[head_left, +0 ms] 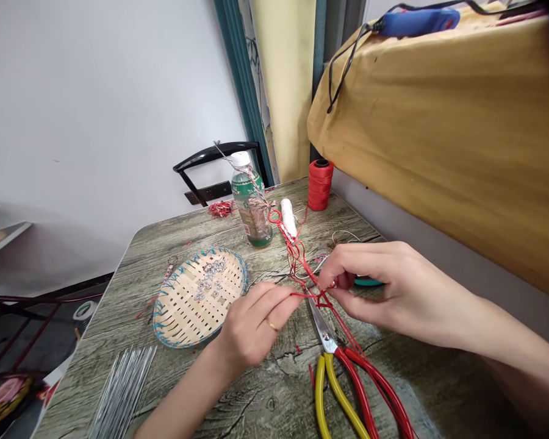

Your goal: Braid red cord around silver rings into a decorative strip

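Note:
My left hand (260,320), with a ring on one finger, pinches a strand of red cord (302,259). My right hand (370,277) is closed on the same cord a little to the right, where the strands cross in a knot. The cord runs back in loose loops towards the bottle, and thin strands trail forward to the table's front. Below the hands lie scissors (327,341) with red handles. Yellow handles (336,390) of another tool sit beside them, its head not clearly visible. My right fingertips partly cover the knotted spot.
A woven basket (176,329) holds small shiny beads or parts. Behind stand a green-labelled bottle (251,210), a white thread spool (288,217) and a red thread spool (320,186). Thin metal rods (123,387) lie front left. A yellow cloth (439,122) hangs at the right.

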`<state>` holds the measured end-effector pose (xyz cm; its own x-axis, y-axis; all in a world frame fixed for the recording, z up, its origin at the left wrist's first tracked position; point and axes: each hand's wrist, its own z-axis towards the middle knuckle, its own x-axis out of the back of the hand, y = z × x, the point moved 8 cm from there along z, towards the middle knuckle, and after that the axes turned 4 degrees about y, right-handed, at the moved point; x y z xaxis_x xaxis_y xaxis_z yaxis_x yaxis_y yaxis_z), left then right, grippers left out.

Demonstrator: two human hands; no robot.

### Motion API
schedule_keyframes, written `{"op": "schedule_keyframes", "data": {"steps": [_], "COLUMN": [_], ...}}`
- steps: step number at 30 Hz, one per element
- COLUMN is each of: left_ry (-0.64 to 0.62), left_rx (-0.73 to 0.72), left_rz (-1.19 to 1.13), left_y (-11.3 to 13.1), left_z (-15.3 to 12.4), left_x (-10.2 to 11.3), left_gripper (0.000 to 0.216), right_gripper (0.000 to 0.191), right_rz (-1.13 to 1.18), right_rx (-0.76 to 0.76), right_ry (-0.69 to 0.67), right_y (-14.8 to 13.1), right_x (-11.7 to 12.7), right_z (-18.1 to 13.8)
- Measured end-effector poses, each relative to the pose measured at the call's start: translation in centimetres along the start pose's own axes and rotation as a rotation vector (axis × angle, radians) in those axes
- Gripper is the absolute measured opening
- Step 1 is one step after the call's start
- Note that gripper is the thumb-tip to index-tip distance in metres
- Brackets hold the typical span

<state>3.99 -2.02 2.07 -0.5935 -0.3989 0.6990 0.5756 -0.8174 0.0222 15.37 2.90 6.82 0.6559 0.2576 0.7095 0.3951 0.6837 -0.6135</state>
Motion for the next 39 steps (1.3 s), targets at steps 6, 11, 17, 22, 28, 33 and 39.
{"op": "schedule_keyframes", "data": {"steps": [6, 11, 17, 22, 28, 33, 39], "left_ry": [0.191, 0.312, 0.334, 0.268, 0.21, 0.2, 0.191], "left_rx": [0.121, 0.293, 0.512, 0.548, 0.577, 0.607, 0.636], "left_rz": [0.063, 0.029, -0.015, -0.031, -0.064, -0.085, -0.088], "left_y": [1.1, 0.6, 0.2, 0.5, 0.6, 0.5, 0.3], "left_z": [2.1, 3.1, 2.9, 3.1, 3.9, 3.9, 3.7], "left_x": [4.3, 4.5, 4.2, 4.0, 3.4, 3.2, 3.1], "left_gripper": [0.038, 0.034, 0.026, 0.018, 0.012, 0.011, 0.012], "right_gripper": [0.022, 0.023, 0.03, 0.028, 0.028, 0.029, 0.026], "right_rz": [0.011, 0.031, 0.044, -0.031, -0.09, -0.117, -0.123], "right_rx": [-0.01, -0.038, -0.097, -0.078, -0.022, -0.003, -0.012], "right_ry": [-0.001, 0.013, 0.021, 0.054, 0.062, 0.058, 0.01], "right_y": [0.0, 0.1, 0.4, 0.4, 0.1, -0.1, -0.2], "right_x": [-0.2, -0.2, -0.2, -0.1, -0.4, -0.4, -0.5], "right_z": [0.0, -0.2, -0.3, -0.3, -0.3, -0.4, -0.4]}}
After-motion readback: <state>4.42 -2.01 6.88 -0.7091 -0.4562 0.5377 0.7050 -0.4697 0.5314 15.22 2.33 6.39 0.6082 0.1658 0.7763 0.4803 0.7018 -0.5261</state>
